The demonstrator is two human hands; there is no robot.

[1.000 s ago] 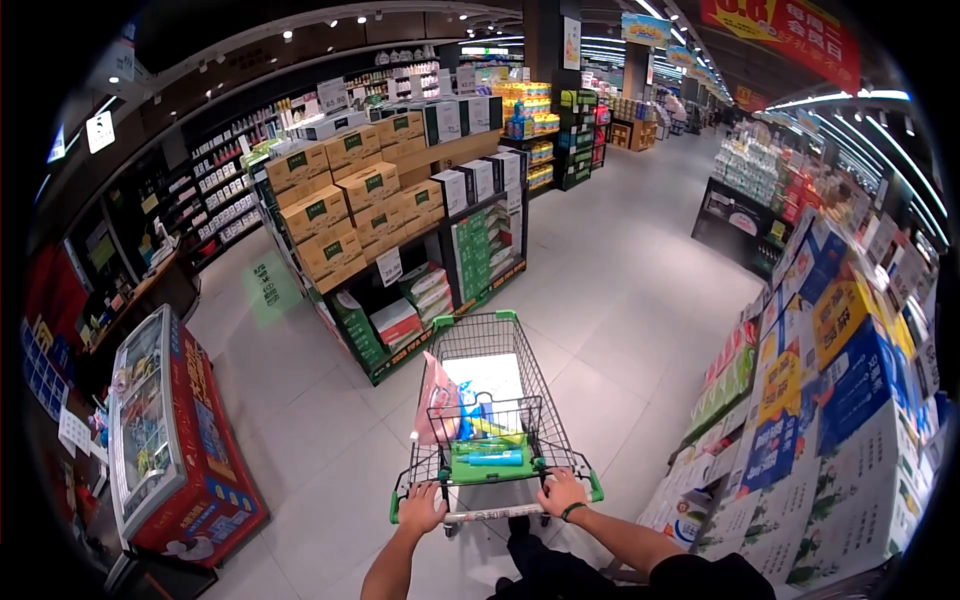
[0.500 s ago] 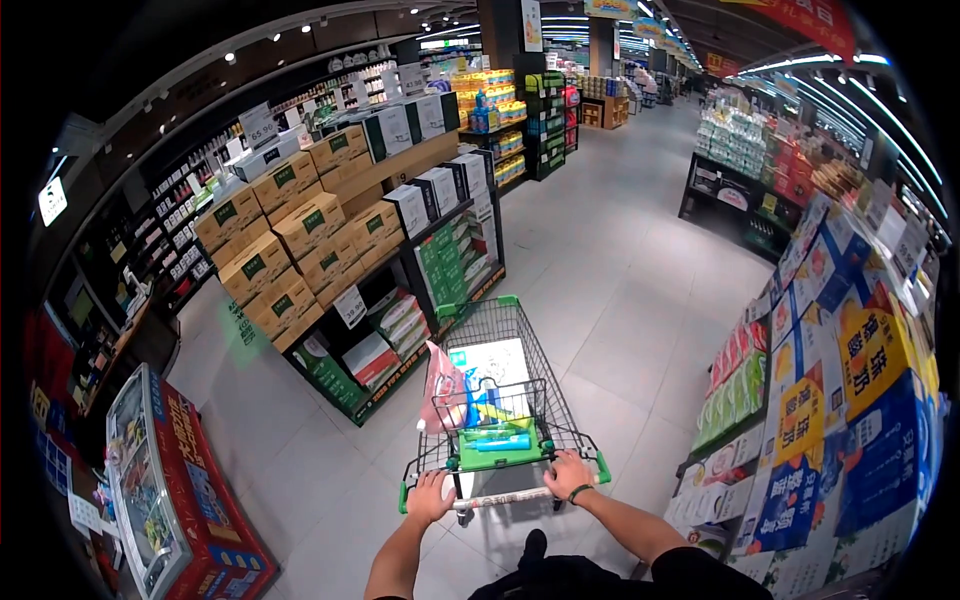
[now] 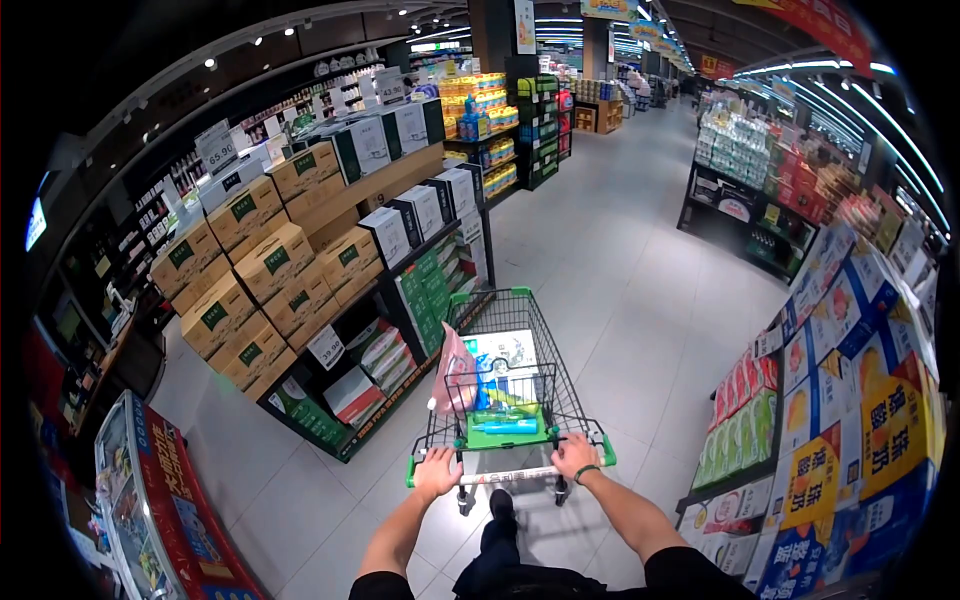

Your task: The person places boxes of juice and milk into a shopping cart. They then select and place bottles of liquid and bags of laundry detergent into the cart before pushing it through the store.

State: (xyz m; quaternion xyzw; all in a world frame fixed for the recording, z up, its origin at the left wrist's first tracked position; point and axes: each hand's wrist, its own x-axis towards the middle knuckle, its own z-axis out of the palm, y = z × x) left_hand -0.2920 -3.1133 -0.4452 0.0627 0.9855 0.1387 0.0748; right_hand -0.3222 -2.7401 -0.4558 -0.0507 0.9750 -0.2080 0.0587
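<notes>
A wire shopping cart (image 3: 560, 385) with green corners stands in front of me. My left hand (image 3: 437, 472) is wrapped over the left end of its handlebar (image 3: 510, 476). Near the bar's right end, my right hand (image 3: 575, 458) grips it too, a dark band around the wrist. On the green child-seat flap lies a light-blue cylindrical item (image 3: 505, 427). Inside the basket are a pink bag (image 3: 457, 375) at the left, a blue package beside it and a white box (image 3: 512, 350) farther forward.
Stacked cardboard cartons (image 3: 275, 262) on a display flank the cart at the left. A red-sided freezer (image 3: 180, 500) stands at lower left. Boxed drinks (image 3: 835, 400) are piled at the right. Farther off, a bottle display (image 3: 735, 140) borders the tiled aisle (image 3: 600, 240).
The cart and I have moved forward along the aisle. The carton display, freezer and right-hand boxes appear closer and lower. One of my shoes now shows farther forward under the handlebar.
</notes>
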